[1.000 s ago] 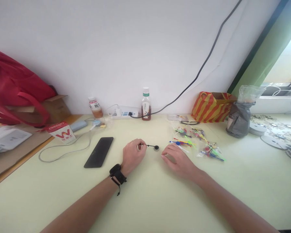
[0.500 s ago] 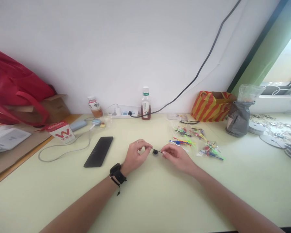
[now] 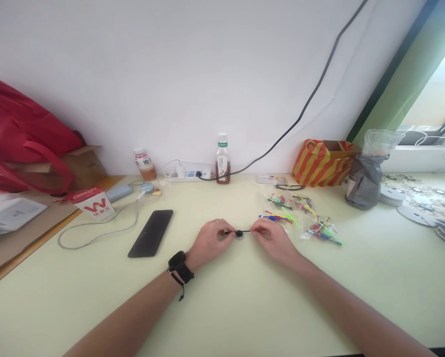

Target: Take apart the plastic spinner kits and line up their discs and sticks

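Between my two hands is a thin black arrow pointer [image 3: 246, 231], lying level across a small round black piece [image 3: 239, 233] on the table. Thumb and fingertips of my left hand [image 3: 213, 240] are closed around its left end, where a dark tip pokes out. My right hand [image 3: 272, 240] pinches the opposite end between thumb and index finger. Just beyond my right hand lie loose coloured arrow pointers [image 3: 278, 217], blue, yellow, red and green. Clear bags of similar coloured pointers [image 3: 323, 230] rest to the right of them.
A black phone [image 3: 150, 233] lies left of my hands, with a white cable [image 3: 92, 244] looping past it. At the wall stand a tea bottle [image 3: 223, 161] and a power strip [image 3: 196, 171]. Striped bag [image 3: 321, 161], grey bag [image 3: 364, 183] and discs [image 3: 416, 216] occupy the right.
The arrow pointer was tilted down to the right above the round piece and now lies level over it. My left hand has shifted slightly right and down, my right hand slightly right.
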`<state>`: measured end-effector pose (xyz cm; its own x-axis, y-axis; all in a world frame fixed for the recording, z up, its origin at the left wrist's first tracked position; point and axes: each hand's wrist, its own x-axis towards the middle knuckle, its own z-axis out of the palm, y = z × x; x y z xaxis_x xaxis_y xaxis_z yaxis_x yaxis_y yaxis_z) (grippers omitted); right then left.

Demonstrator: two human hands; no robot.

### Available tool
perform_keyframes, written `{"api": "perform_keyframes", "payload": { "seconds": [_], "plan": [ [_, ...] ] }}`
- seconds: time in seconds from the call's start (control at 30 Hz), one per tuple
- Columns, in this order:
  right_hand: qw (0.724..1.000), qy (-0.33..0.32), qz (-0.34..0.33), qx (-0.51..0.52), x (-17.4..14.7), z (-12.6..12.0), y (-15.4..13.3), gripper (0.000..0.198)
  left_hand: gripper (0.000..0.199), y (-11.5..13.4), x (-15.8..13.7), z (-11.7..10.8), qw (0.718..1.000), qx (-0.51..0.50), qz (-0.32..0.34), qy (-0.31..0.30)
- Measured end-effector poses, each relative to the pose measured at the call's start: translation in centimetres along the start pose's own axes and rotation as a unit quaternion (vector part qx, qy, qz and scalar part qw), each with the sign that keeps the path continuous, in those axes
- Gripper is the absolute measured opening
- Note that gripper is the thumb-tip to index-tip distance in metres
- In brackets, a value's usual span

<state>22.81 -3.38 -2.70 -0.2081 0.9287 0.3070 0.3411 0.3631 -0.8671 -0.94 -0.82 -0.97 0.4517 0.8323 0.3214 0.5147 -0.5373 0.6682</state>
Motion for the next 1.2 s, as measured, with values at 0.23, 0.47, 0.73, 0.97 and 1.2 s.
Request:
{"api": "perform_keyframes", "payload": {
  "seconds": [0.23,0.47,0.73,0.97,1.2],
  "plan": [
    [0.999,0.006,-0.033,-0.034,-0.1,0.0,-0.2,0.015,0.026,0.4,-0.3,-0.1,0.998,0.039,0.046,-0.013],
    [0.998,0.004,-0.032,-0.054,-0.2,0.0,0.2,0.014,0.016,1.5,-0.3,0.0,0.982,0.160,0.087,-0.043],
    [0.996,0.001,-0.024,-0.086,-0.4,0.3,0.0,0.020,0.032,0.9,-0.4,-0.1,0.998,0.032,0.038,-0.024],
    [0.998,0.020,0.035,-0.057,-1.0,0.4,-0.4,0.041,0.029,-0.9,0.5,-0.3,0.986,-0.115,-0.094,0.074],
    [1.000,0.005,-0.012,0.010,-0.4,-0.4,-2.0,0.059,0.030,-0.5,0.3,-0.4,0.987,-0.088,-0.098,0.096]
  ]
}}
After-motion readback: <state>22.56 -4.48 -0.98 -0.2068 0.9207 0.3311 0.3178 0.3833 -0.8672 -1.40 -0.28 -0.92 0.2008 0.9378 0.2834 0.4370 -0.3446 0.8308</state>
